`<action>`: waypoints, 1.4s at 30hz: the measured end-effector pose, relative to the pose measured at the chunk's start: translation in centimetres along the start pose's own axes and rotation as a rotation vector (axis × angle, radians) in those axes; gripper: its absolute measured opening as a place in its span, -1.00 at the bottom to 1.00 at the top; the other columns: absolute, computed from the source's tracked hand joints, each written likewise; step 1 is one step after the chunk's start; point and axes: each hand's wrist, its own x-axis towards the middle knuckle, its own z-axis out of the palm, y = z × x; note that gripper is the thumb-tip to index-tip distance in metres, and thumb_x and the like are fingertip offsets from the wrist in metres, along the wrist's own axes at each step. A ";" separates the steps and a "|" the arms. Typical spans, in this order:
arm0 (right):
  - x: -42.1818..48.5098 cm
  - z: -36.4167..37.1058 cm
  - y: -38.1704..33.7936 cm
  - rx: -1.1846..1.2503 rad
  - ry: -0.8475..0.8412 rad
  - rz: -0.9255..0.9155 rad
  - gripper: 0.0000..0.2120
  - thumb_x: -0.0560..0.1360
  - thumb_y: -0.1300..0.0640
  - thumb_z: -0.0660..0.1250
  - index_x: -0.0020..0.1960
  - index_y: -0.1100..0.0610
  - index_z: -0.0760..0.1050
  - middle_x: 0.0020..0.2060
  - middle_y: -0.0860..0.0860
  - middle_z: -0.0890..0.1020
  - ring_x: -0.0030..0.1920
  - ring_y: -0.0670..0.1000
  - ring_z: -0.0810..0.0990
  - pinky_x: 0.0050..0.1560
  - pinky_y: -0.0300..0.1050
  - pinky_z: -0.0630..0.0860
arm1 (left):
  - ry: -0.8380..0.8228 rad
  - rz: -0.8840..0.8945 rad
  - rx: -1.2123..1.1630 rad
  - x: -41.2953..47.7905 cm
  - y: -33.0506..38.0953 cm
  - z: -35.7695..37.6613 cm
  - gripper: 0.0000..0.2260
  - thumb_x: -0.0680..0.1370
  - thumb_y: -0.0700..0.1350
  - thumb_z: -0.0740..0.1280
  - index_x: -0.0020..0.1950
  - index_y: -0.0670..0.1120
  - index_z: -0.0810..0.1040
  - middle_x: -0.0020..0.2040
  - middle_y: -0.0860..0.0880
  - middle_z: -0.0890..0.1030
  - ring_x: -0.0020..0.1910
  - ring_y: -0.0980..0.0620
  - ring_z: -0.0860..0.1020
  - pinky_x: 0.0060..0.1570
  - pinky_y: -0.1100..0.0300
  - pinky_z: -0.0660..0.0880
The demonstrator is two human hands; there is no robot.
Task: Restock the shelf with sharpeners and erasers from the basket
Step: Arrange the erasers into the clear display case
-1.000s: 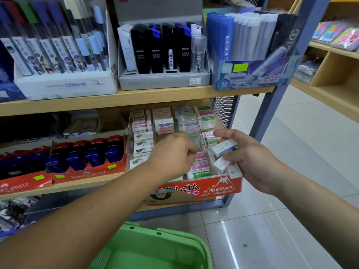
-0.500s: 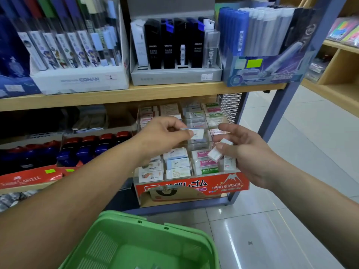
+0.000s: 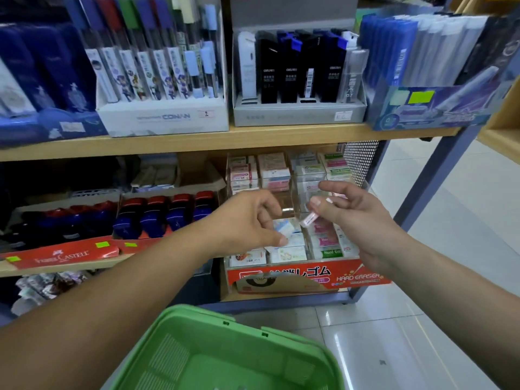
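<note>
Two erasers held: your left hand (image 3: 247, 220) pinches a blue-white eraser (image 3: 286, 230) over the eraser display box (image 3: 309, 278); your right hand (image 3: 358, 220) pinches a pink-labelled eraser (image 3: 308, 220) above that box. The green basket (image 3: 197, 327) lies below it.

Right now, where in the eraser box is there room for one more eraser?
The clear compartment between the pink stack behind and the blue-white erasers in front looks bare. The front row above the red label is packed; the left hand and right hand crowd the middle.

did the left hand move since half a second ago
Yes. The left hand, pinching a blue-white eraser, has dropped from the upper rows of the display box toward its front rows.
</note>
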 end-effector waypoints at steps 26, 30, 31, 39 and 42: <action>-2.0 -0.9 -0.7 -0.187 -0.155 -0.025 -0.51 0.54 0.46 0.41 0.38 0.12 0.46 -0.04 0.10 0.78 -0.05 0.19 0.77 0.07 0.20 0.68 | 0.170 0.220 -0.062 0.0 0.2 2.3 -0.82 0.52 -0.08 0.54 0.09 0.08 0.68 -0.04 0.06 0.64 -0.15 0.11 0.61 -0.16 0.24 0.60; -2.2 0.0 -0.3 -0.201 -0.183 -0.020 -0.54 0.54 0.44 0.43 0.34 0.08 0.50 -0.03 0.11 0.76 -0.08 0.13 0.76 -0.19 -0.07 0.65 | 0.121 0.160 -0.152 -0.9 -0.6 1.8 -0.86 0.53 -0.13 0.53 0.04 0.02 0.66 -0.10 0.03 0.68 -0.16 0.08 0.64 -0.10 0.13 0.66; -2.1 0.0 -0.2 -0.209 -0.170 -0.015 -0.53 0.53 0.46 0.42 0.33 0.07 0.52 0.02 0.12 0.74 -0.03 0.13 0.74 -0.15 -0.02 0.65 | 0.103 0.142 -0.178 -1.1 -0.8 1.7 -0.86 0.53 -0.16 0.53 0.05 -0.01 0.65 -0.11 0.00 0.67 -0.18 0.08 0.64 -0.10 0.13 0.66; -2.3 -0.5 0.1 -0.147 -0.125 0.052 -0.30 0.41 0.70 0.17 0.18 -0.01 0.64 0.16 0.06 0.63 0.16 0.08 0.67 -0.01 0.11 0.65 | 0.064 0.083 0.037 -2.3 -2.3 2.2 -0.86 0.56 -0.13 0.50 0.07 0.07 0.67 -0.10 0.08 0.64 -0.17 0.20 0.58 -0.17 0.30 0.53; -2.4 -0.6 0.2 -0.026 -0.085 0.071 -0.37 0.44 0.70 0.21 0.17 0.06 0.66 0.14 0.09 0.68 0.12 0.10 0.73 0.12 0.24 0.66 | 0.161 0.148 0.171 -2.2 -2.3 2.7 -0.85 0.56 -0.10 0.49 0.11 0.08 0.68 -0.04 0.14 0.52 -0.16 0.15 0.53 -0.16 0.35 0.46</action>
